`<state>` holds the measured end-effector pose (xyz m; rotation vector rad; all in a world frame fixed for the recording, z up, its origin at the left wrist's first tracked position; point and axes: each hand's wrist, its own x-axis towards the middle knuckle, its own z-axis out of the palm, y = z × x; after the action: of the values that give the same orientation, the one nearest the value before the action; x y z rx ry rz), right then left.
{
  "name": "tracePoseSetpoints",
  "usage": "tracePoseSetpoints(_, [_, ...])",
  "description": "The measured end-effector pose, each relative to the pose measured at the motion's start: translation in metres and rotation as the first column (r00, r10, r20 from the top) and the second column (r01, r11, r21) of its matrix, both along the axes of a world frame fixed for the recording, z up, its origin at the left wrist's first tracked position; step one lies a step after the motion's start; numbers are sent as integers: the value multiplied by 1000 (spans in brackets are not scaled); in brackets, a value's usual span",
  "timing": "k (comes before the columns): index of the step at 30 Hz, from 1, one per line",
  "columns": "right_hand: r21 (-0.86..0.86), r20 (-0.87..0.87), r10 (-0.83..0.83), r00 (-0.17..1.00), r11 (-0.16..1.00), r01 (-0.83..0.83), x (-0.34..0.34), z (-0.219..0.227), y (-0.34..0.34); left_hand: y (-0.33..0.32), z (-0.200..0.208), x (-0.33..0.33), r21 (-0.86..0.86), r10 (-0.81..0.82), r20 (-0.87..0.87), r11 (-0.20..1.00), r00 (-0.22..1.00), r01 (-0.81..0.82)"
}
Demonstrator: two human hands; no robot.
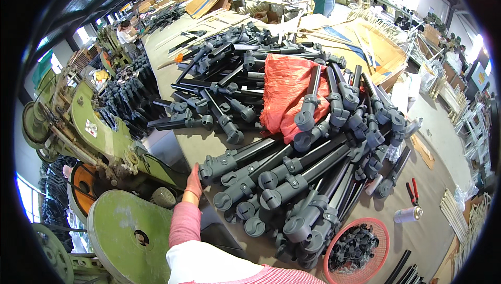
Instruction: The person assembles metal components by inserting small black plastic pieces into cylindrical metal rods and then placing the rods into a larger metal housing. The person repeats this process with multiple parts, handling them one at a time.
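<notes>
The left hand (193, 184) is at the left edge of the bench (437, 190), left of the frame's centre, its forearm in a pink sleeve (185, 222) rising from the lower edge. The hand points upward, fingers beside the dark-grey end of a black tube (237, 157); whether they are clamped on it or apart, I cannot tell. That tube lies slanting up to the right, at the left side of a tube pile (297, 179) in mid-frame.
</notes>
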<state>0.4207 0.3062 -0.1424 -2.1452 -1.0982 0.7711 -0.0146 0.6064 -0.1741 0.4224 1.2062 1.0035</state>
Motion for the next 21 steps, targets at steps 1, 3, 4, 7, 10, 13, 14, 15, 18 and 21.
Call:
tracePoseSetpoints(1, [11,1,2,1000,1000,-2,4,-3,20,-8,2,5,23,-71,46,997,996,70])
tracePoseSetpoints(3, [25,-1,-1,1000,1000,1,11,-9,52,-22,5,10,175,-97,-162,977,982,125])
tracePoseSetpoints(4, [26,-1,-1,1000,1000,1,14,-12,64,-24,8,6,56,-105,-255,991,961,123])
tracePoseSetpoints(7, [27,-3,-9,1000,1000,9,21,-19,91,-12,13,-12,209,-167,-865,737,472,643])
tracePoseSetpoints(10, [28,-9,-11,1000,1000,11,24,-24,102,29,28,-28,-67,227,-965,259,-128,964])
tracePoseSetpoints(13, [31,-6,-3,1000,1000,4,27,-28,105,69,56,-12,-677,390,-673,19,-629,736])
tracePoseSetpoints(14, [33,-9,-1,1000,999,2,28,-29,105,77,64,4,-581,-104,-809,287,-578,761])
tracePoseSetpoints(15, [31,-14,-2,1000,1000,3,29,-29,104,86,72,25,-589,-499,-796,509,-342,628])
tracePoseSetpoints(18, [33,-29,-12,1000,999,13,30,-29,104,98,82,89,-510,-291,-860,523,-419,683])
tracePoseSetpoints(21, [33,-43,-14,999,999,16,30,-26,101,114,63,142,-317,-318,-938,622,-138,716])
